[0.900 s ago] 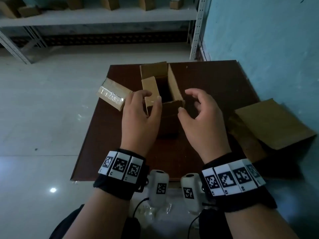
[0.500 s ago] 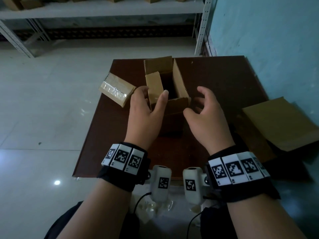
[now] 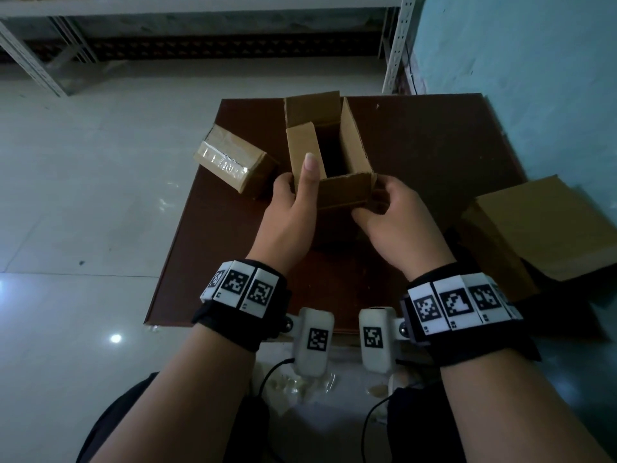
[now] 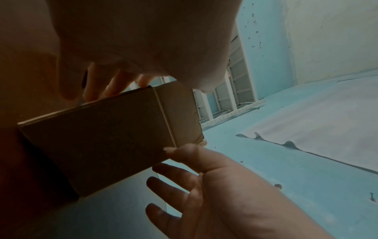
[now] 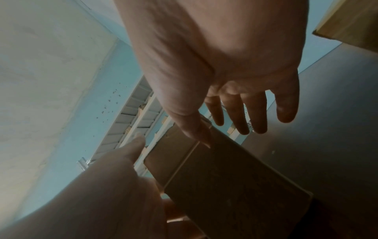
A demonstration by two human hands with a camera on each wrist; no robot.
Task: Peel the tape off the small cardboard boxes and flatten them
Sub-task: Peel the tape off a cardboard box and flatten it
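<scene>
An open cardboard box (image 3: pixel 344 195) stands on the brown table (image 3: pixel 434 145) with its top flaps up. My left hand (image 3: pixel 295 202) grips its near left corner, the thumb lying up along the left flap and the fingers round the outside. At the near right corner, my right hand (image 3: pixel 390 215) holds the box with the thumb on the near face and the fingers beside the right wall. The left wrist view has the box (image 4: pixel 102 137) with the right hand (image 4: pixel 214 186) thumb at its corner. From the right wrist, the box (image 5: pixel 235 177) lies under the right hand (image 5: pixel 225 56). A second box (image 3: pixel 230 157), taped shut, lies at the table's left edge.
Flattened cardboard (image 3: pixel 547 225) is piled off the table's right side, against the blue wall. A metal shelf rack (image 3: pixel 397 45) stands behind the table. Crumpled clear tape scraps (image 3: pixel 300 385) lie on the floor near my knees.
Both hands have closed in on the open box. The left thumb slid up the left flap, and the right hand, free in the air before, now holds the near right corner.
</scene>
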